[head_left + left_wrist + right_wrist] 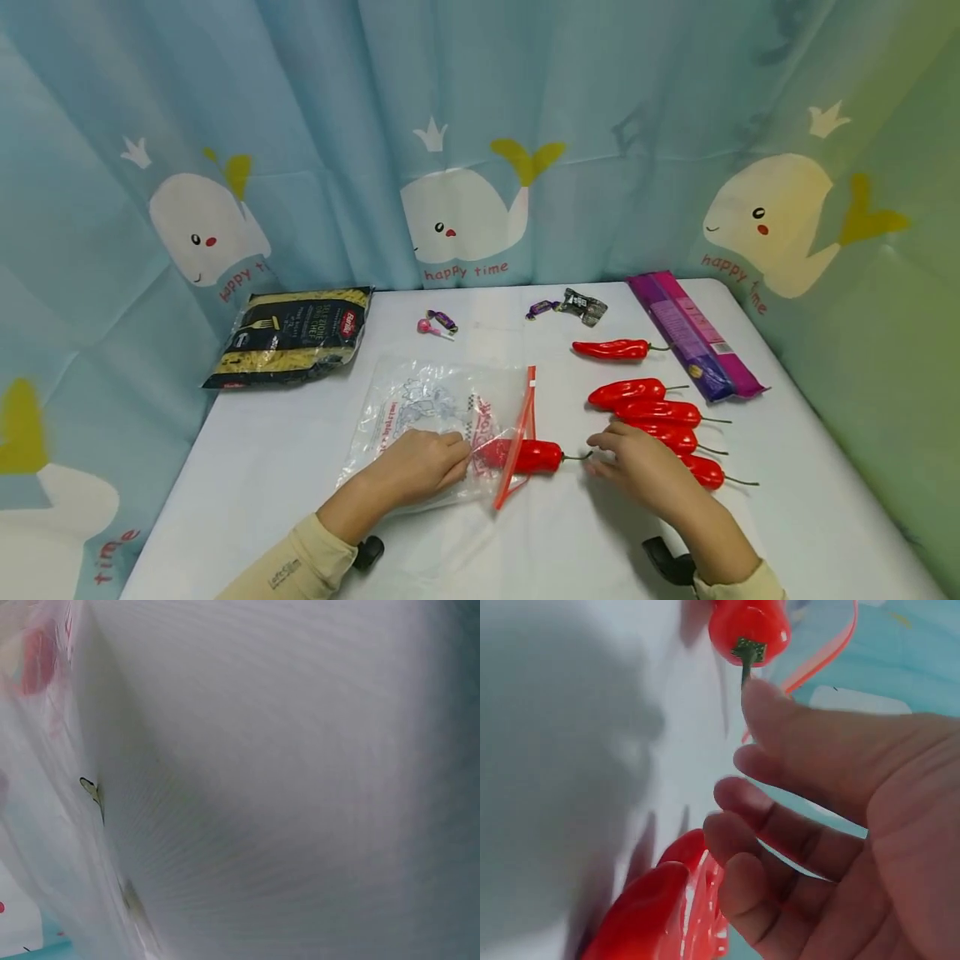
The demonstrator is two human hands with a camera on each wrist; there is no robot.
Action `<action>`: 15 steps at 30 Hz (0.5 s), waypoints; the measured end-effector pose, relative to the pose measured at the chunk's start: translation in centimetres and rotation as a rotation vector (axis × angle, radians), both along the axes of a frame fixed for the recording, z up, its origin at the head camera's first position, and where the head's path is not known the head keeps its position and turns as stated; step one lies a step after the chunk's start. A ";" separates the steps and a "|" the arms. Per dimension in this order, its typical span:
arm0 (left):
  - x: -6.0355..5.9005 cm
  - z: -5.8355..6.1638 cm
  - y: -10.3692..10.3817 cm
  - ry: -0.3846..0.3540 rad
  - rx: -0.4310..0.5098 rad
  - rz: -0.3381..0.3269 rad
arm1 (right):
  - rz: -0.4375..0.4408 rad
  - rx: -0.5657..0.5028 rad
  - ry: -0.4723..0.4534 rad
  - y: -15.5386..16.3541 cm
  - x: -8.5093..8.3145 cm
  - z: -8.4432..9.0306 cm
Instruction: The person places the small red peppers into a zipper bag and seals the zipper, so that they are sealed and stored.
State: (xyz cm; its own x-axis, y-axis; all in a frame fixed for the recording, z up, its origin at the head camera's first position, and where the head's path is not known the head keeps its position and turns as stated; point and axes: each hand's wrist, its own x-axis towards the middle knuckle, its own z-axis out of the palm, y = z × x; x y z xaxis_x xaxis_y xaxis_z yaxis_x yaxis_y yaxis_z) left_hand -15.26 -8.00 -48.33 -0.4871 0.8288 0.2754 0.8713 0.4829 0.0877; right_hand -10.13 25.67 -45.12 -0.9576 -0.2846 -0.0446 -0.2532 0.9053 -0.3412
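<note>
A clear zip-top bag point(435, 425) with a red slider seal lies flat on the white table point(300, 467), its mouth facing right. A red chili pepper point(525, 456) lies half inside the mouth, tip within the plastic, green stem point(745, 661) pointing right and outside.

The left hand point(420, 465) is laid on the lower part of the bag with its fingers resting toward the mouth and the plastic pressed under them; whether a fold is pinched cannot be told. The left wrist view shows only blurred plastic and tabletop.

The right hand point(637, 467) lies just right of the pepper, fingers relaxed and lightly bent, nothing gripped. In the right wrist view a fingertip point(769, 697) is seen at the end of the stem; touching or barely apart cannot be decided.

The step in hand is judged to be the pushing of the pepper into the bag. It is best done with the bag held down firmly so that it is not dragged along, the mouth kept gaping, and the push applied along the pepper's length at the stem end rather than from the side.

Four more red peppers point(660, 412) lie beside and behind the right hand, a fifth point(611, 349) farther back.
</note>
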 end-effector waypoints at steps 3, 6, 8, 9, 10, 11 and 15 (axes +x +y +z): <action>0.0 -0.1 -0.2 -0.002 -0.006 0.009 | 0.001 -0.024 -0.031 0.0 -0.1 -0.2; 0.0 -0.2 -0.1 0.000 -0.008 0.004 | -0.029 -0.047 -0.075 -0.2 -0.1 -0.2; -0.1 -0.3 0.0 0.004 -0.007 0.002 | -0.042 -0.044 -0.089 -0.4 -0.2 -0.2; 0.0 -0.3 0.0 0.003 -0.007 0.003 | -0.042 -0.045 -0.091 -0.5 -0.2 -0.2; 0.0 -0.3 0.0 0.004 -0.008 0.004 | -0.042 -0.046 -0.089 -0.7 -0.3 -0.2; 0.0 -0.3 0.0 0.002 -0.009 0.007 | -0.041 -0.048 -0.084 -1.0 -0.5 -0.3; 0.1 -0.4 -0.1 0.008 -0.016 0.018 | -0.006 -0.080 -0.067 -2.4 -1.4 -0.9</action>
State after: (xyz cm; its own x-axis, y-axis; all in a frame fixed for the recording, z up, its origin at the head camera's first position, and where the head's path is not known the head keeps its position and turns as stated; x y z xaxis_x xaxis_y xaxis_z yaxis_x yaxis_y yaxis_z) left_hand -15.16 -8.06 -48.74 -0.4997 0.8242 0.2664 0.8632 0.4995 0.0733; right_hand -11.51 23.27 -46.03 -0.9550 -0.2837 -0.0860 -0.2216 0.8759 -0.4285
